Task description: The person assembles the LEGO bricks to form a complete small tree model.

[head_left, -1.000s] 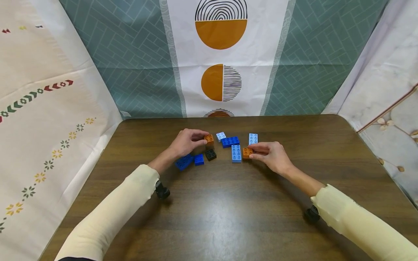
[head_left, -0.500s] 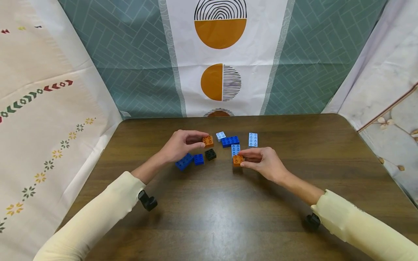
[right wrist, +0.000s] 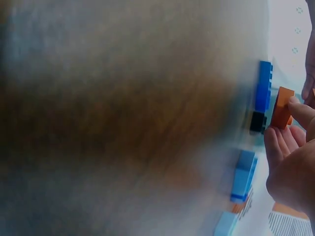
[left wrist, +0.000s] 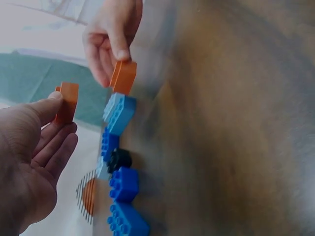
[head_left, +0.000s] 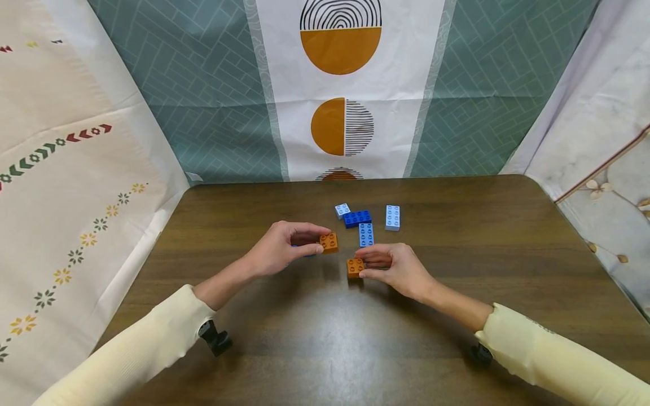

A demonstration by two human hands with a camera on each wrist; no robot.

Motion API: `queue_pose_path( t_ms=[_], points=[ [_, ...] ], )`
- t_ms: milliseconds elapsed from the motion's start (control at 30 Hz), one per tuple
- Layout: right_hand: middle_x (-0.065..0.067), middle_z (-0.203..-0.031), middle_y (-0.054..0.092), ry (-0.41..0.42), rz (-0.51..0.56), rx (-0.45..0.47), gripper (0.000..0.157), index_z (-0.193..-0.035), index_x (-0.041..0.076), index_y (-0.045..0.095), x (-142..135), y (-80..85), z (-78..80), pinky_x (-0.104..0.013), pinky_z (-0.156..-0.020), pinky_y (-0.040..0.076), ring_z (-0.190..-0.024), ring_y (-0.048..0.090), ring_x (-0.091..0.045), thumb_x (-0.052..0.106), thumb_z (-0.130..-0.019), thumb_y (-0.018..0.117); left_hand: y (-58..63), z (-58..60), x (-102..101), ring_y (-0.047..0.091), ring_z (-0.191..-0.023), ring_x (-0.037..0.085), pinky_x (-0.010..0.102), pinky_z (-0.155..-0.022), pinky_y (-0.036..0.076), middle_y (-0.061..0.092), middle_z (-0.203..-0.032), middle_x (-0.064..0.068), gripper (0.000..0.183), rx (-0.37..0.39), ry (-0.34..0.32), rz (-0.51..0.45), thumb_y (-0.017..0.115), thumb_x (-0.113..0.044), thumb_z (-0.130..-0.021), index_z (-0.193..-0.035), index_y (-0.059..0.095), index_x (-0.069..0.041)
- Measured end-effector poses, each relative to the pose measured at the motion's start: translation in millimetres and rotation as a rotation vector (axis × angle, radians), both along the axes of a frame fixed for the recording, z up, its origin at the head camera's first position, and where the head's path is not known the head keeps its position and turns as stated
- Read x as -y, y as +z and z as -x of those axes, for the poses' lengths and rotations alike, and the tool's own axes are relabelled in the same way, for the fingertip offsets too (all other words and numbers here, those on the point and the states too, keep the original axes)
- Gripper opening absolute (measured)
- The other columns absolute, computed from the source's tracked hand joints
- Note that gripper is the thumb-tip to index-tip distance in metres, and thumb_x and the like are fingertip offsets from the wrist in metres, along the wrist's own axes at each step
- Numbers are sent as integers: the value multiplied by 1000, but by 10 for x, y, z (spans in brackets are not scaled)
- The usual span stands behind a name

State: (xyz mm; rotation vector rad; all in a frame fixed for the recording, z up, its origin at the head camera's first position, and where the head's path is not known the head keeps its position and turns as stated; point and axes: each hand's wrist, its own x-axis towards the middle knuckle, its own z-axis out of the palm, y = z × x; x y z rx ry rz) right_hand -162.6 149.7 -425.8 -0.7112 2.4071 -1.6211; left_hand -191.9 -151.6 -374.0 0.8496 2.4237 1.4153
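Note:
My left hand [head_left: 276, 248] pinches a square orange toy brick [head_left: 329, 242] between thumb and fingers, studs facing up. Just to its right and nearer the front, my right hand [head_left: 398, 268] holds a second orange brick [head_left: 355, 268] the same way. A small gap separates the two bricks in the head view. In the left wrist view, the left hand's orange brick [left wrist: 68, 102] is raised above the row of bricks. The right wrist view shows the other orange brick [right wrist: 283, 107] between thumb and fingertips.
Behind the hands lie a light blue brick [head_left: 366, 234], a dark blue brick [head_left: 358, 219], a small pale blue brick [head_left: 342, 210] and a long pale one [head_left: 392, 217]. The left hand hides a black brick [left wrist: 119, 160] and two blue bricks [left wrist: 124, 184] from the head view.
Both hands have lifted their orange bricks and drawn them toward the front. The right hand has moved left past the light blue brick, so the two orange bricks are closer together.

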Motion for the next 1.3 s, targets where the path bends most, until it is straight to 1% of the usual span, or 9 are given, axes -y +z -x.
queue_pose_path(
  t_ms=[133,300,433,600,733,900,1033,1300],
  points=[
    [-14,-126,75,13,-9,11,41,-128,-3,73,50,-24,-50,-36,-94,60,-112,75,-27,3,-90,85,-42,-92,-20,74,-112,20,34,-99,58,74,-128,7,37,3,-14,12,78,-11,-99,-135,73,-9],
    [-15,-125,75,30,-15,13,39,-127,-2,73,106,-52,-98,-35,-93,60,-110,75,-27,3,-90,85,-112,-187,-55,74,-111,16,32,-98,58,75,-126,3,36,-1,-24,18,78,-11,-99,-135,73,-11],
    [-17,-124,75,37,-5,24,39,-125,-2,73,146,-80,-127,-34,-91,61,-109,76,-27,1,-89,85,-191,-270,-86,74,-110,13,31,-96,59,75,-124,1,36,15,-36,22,78,-13,-99,-135,73,-11],
    [-17,-125,74,39,-14,34,40,-126,-1,74,194,-105,-148,-32,-91,61,-110,75,-27,1,-88,86,-285,-355,-122,72,-113,12,31,-97,58,73,-129,0,35,44,-39,42,76,-15,-101,-136,72,-12],
    [-17,-124,75,32,-35,27,39,-125,0,74,209,-122,-162,-33,-91,61,-110,75,-27,1,-88,86,-346,-382,-150,72,-114,13,32,-98,58,72,-131,1,35,57,-39,45,75,-14,-101,-137,71,-12],
    [-17,-124,75,24,-57,14,40,-125,0,73,205,-145,-171,-34,-92,61,-111,75,-28,1,-88,87,-414,-392,-178,71,-116,16,34,-99,58,72,-132,4,36,46,-43,53,75,-15,-102,-137,71,-11],
    [-16,-122,75,26,-60,11,40,-125,1,73,211,-161,-170,-32,-91,61,-110,75,-27,1,-88,87,-452,-396,-197,71,-116,19,37,-100,58,72,-131,6,36,39,-50,52,75,-15,-102,-138,70,-11],
    [-15,-120,76,30,-60,13,40,-124,0,73,224,-190,-169,-30,-91,61,-110,75,-28,1,-87,87,-511,-395,-252,72,-114,16,33,-98,58,74,-129,7,36,21,-47,44,76,-12,-101,-136,71,-9]
  ],
)
